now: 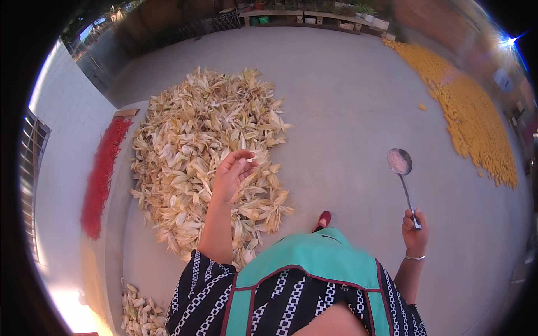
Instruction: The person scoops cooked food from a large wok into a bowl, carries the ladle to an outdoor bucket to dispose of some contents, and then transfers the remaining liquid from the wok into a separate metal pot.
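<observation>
My right hand [415, 231] is closed around the handle of a long metal ladle [407, 190], held out to the right with its bowl pointing away from me. In the bowl lies a pale pinkish substance [398, 161]; I cannot make out what it is. My left hand [228, 178] is raised over a big heap of dry corn husks [196, 134]. Its thumb and fingers pinch a small white piece [250, 160], too small to name. The hand looks to be above the husks rather than in them.
Yellow corn cobs [476, 117] spread across the grey floor [336, 101] at the far right. A strip of red things, perhaps dried chillies [103, 173], lies along the left wall. A smaller pile of husk-covered cobs [140, 311] sits at lower left. Plants line a shelf [314, 17] behind.
</observation>
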Demonstrator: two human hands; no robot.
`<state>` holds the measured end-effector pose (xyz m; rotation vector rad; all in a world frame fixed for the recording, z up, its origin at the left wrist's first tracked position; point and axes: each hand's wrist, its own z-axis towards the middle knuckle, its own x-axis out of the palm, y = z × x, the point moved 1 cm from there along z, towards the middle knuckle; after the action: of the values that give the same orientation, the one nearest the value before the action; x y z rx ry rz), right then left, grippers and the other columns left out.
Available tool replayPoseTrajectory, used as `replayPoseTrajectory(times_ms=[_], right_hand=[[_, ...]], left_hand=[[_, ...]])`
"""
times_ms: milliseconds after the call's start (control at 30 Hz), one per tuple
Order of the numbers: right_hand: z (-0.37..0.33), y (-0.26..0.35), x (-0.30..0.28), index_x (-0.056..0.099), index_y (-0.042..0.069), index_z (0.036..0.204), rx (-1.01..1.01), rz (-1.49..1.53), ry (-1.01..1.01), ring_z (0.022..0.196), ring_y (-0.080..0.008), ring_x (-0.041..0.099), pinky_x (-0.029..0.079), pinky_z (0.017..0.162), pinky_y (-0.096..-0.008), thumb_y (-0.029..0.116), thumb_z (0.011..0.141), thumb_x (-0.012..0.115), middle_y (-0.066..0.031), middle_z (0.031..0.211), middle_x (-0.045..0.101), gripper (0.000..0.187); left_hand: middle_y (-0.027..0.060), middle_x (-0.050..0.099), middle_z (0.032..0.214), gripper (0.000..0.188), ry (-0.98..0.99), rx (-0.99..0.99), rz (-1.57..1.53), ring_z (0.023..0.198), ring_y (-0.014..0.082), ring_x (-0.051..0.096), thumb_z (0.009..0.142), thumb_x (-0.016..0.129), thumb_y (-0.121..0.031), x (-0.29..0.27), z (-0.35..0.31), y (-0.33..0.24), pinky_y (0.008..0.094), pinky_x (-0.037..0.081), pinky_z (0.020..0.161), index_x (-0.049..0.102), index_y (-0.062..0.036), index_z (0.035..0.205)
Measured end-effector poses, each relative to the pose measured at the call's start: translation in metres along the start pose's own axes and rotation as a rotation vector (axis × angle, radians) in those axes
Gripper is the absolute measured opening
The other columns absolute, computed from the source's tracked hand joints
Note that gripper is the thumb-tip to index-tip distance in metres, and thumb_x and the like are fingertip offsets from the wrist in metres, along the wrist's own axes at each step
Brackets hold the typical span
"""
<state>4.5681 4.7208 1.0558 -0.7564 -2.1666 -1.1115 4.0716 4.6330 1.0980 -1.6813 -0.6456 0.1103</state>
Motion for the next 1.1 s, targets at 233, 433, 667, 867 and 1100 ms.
replayPoseTrajectory(times_ms=[233,433,667,867,1100], right_hand=[[0.052,-0.001,0.004,0.045,0.000,0.114,0.086,-0.060,-0.052,0.049,-0.0103,0.041,0.039,0.043,-0.0191,0.007,0.088,0.043,-0.0100,0.079,0.054,0.027],[0.110,0.019,0.014,0.047,0.003,0.099,0.193,-0.125,-0.035,0.053,-0.0098,0.043,0.040,0.044,-0.0192,0.009,0.088,0.046,-0.0091,0.078,0.054,0.013],[0.186,0.061,0.042,0.047,0.000,0.109,0.228,-0.159,0.110,0.053,-0.0086,0.039,0.038,0.044,-0.0192,0.008,0.088,0.045,-0.0083,0.079,0.053,0.023],[0.222,0.072,0.056,0.045,0.001,0.087,0.282,-0.115,0.117,0.054,-0.0098,0.041,0.037,0.043,-0.0206,0.011,0.089,0.046,-0.0103,0.082,0.052,0.010],[0.277,0.031,0.111,0.044,0.000,0.119,0.362,-0.163,0.273,0.053,-0.0080,0.039,0.034,0.043,-0.0192,0.008,0.087,0.045,-0.0086,0.081,0.052,0.033]], left_hand=[[0.0077,0.059,0.107,0.023,-0.186,-0.035,-0.049,0.096,0.0200,0.060,0.091,0.046,-0.010,-0.007,0.018,0.024,0.0302,0.049,0.081,0.053,-0.0041,0.112],[0.0080,0.059,0.105,0.021,-0.451,0.014,-0.068,0.095,0.0193,0.060,0.091,0.047,-0.009,-0.042,-0.023,0.026,0.0286,0.049,0.079,0.053,-0.0033,0.110],[0.0079,0.059,0.107,0.022,-0.617,0.074,-0.108,0.096,0.0192,0.060,0.091,0.048,-0.011,-0.033,-0.005,0.035,0.0282,0.049,0.080,0.053,-0.0032,0.111],[0.0082,0.059,0.107,0.023,-0.347,0.035,-0.094,0.097,0.0202,0.060,0.092,0.048,-0.012,0.033,0.082,0.025,0.0295,0.048,0.083,0.052,-0.0025,0.112],[0.0072,0.059,0.107,0.022,-0.369,0.080,-0.092,0.096,0.0196,0.059,0.092,0.048,-0.012,0.022,0.122,0.020,0.0292,0.048,0.081,0.052,-0.0040,0.112]])
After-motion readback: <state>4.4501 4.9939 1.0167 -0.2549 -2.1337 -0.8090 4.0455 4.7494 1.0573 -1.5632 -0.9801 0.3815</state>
